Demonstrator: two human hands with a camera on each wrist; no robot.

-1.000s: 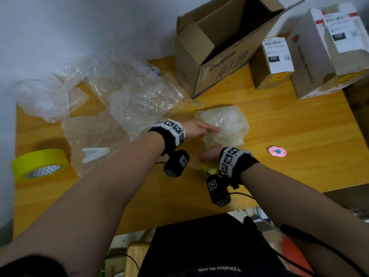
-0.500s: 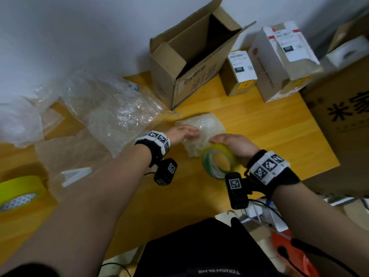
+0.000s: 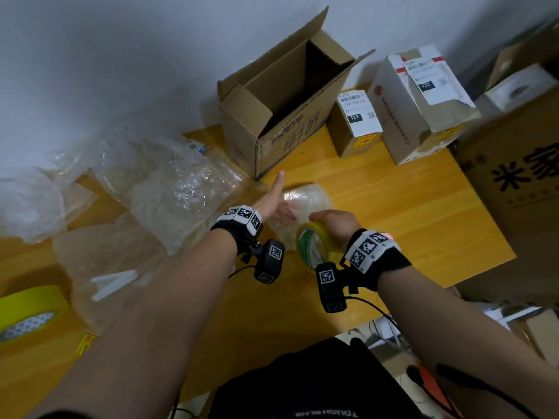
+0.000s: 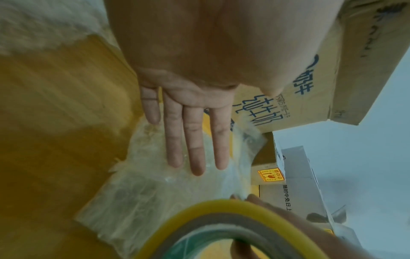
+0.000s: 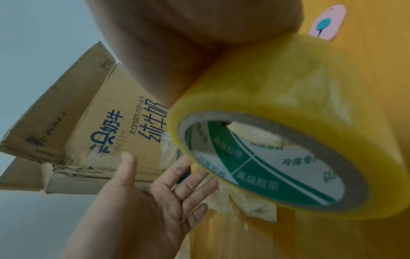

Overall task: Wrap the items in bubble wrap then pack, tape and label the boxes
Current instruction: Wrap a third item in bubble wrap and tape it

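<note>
Two hands work over a wooden table (image 3: 423, 213). Open cardboard box (image 3: 272, 116) stands at the rear; wrapped bundle (image 3: 314, 198) lies before it, beside loose bubble wrap (image 3: 169, 189). Left hand (image 3: 276, 204), fingers straight and spread, hovers at the bundle's near edge. Right hand (image 3: 332, 222) curls round a yellow tape roll (image 3: 313, 246). Bundle probably light, soft and slippery; best cupped from both sides, seam pressed flat.

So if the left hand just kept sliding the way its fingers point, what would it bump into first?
Probably the bubble-wrapped bundle. The left hand is flat and open, its fingers stretched out over that bundle, though whether they touch it is unclear. The right hand with its yellow tape roll sits just off that line.
</note>
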